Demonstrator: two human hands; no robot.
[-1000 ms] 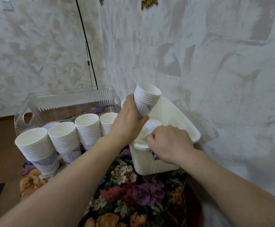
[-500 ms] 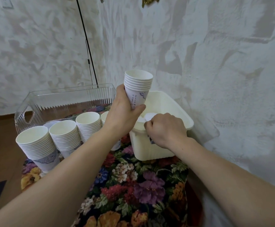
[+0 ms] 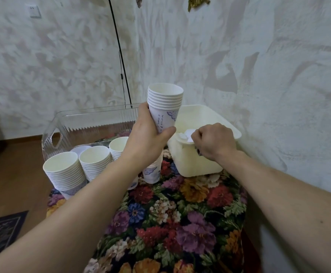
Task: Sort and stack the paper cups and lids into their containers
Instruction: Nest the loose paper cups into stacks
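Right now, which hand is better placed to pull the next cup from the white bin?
Right hand: it is already at the white bin's near rim on a cup there. Left hand is full, gripping the nested cup stack.

I see a floral cloth in red, purple, blue and orange covering the table. Behind it rise mottled white plaster walls meeting in a corner. A black cord hangs down the wall. A white switch sits top left. Brown floor and a dark rug lie at left.
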